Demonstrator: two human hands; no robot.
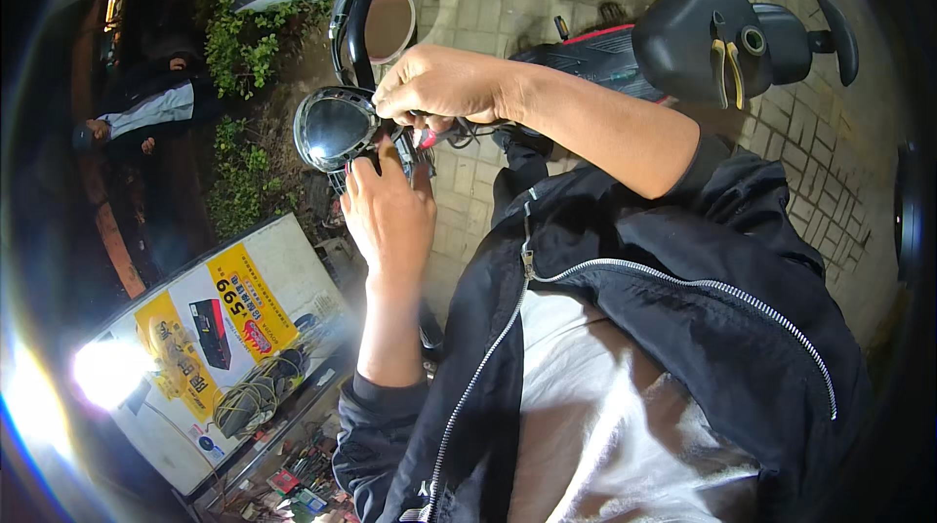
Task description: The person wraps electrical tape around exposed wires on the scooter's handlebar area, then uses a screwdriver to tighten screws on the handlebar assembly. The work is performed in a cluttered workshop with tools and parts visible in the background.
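Hands meet at the edge of a round, glossy headlamp on a scooter parked over brick paving, its black seat beyond the worker's forearm. The right hand bends over the rim, fingers curled together, their grip hidden; the left hand reaches up from below, index finger extended to the rim, though whether it clamps anything cannot be told. A bright lamp glares beside a white panel with yellow posters.

Green shrubs, bright lamp, coiled cable, brick paving
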